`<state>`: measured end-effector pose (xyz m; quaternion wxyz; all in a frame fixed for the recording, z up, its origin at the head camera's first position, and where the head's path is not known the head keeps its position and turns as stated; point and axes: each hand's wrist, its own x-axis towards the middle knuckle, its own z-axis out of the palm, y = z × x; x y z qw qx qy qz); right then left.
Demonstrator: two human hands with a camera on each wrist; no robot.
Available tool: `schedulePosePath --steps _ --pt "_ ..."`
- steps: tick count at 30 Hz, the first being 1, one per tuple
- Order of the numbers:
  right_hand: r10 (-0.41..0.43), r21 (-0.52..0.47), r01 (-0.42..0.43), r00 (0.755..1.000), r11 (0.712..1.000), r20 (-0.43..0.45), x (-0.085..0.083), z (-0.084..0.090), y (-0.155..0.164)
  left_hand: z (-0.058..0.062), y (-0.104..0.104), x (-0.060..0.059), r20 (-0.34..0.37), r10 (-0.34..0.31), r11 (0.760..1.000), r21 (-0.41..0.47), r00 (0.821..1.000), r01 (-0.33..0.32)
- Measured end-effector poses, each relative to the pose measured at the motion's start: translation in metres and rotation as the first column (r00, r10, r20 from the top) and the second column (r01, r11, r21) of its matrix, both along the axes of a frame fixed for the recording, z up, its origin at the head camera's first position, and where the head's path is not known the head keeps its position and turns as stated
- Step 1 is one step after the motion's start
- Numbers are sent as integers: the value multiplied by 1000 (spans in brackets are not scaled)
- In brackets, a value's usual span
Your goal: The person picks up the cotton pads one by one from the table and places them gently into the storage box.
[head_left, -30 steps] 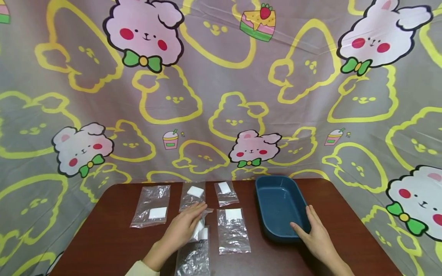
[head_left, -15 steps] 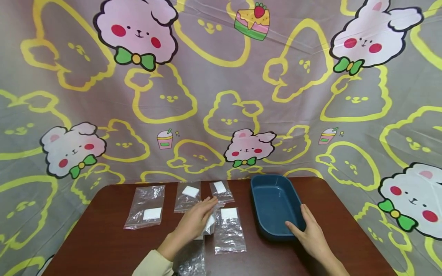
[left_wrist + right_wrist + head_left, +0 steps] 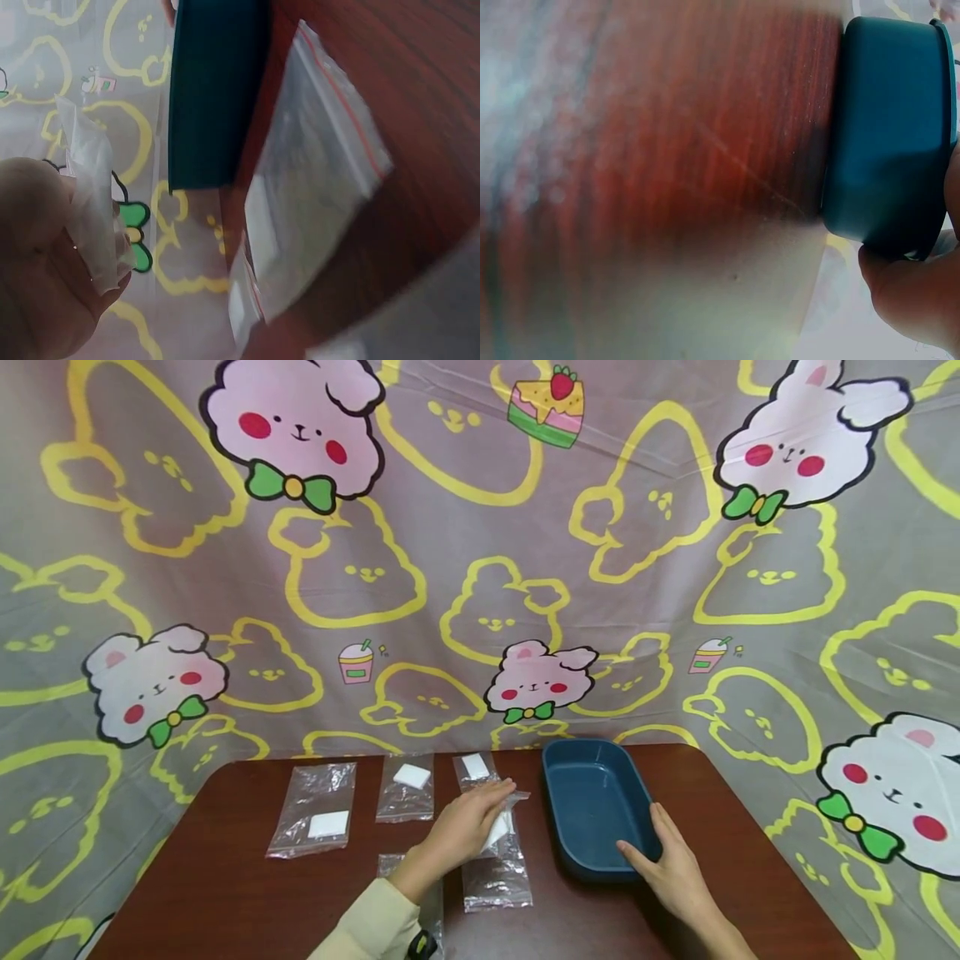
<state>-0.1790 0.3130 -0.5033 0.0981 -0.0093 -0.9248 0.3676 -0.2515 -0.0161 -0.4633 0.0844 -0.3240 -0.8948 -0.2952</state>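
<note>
— While the left hand (image 3: 468,825) hangs over the middle of the brown table (image 3: 225,877), what is it gripping?

— Its fingers are curled around a small clear bag (image 3: 501,823) with a white pad inside, lifted off the table. It sits just left of the blue tray (image 3: 600,806), above another clear bag (image 3: 498,872) that lies flat. In the left wrist view the crumpled plastic (image 3: 91,210) shows pinched against the palm, with the tray's dark wall (image 3: 214,90) beyond.

— And the right hand (image 3: 671,872)?

— It rests at the tray's near right corner, thumb against the near wall and fingers laid along the right rim. The fingers look fairly straight, pressing rather than clenching. The right wrist view shows only a fingertip or thumb under the tray's edge (image 3: 889,127), so the grip there is hard to tell.

— What else lies on the table?

— Three more bags in the far row: one at far left (image 3: 313,810) with a white square, one in the middle (image 3: 407,787), one (image 3: 474,768) just beyond the left hand. A further bag (image 3: 408,881) lies near the cream sleeve (image 3: 371,931), partly hidden. A cartoon-printed cloth (image 3: 480,568) hangs behind.
</note>
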Motion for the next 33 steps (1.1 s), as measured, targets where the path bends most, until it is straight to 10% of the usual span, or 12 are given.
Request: schedulePosePath --steps 33 --pt "-23 -12 23 1000 1000 -14 1 0 -2 21 110 -14 -101 -80 991 -115 992 68"
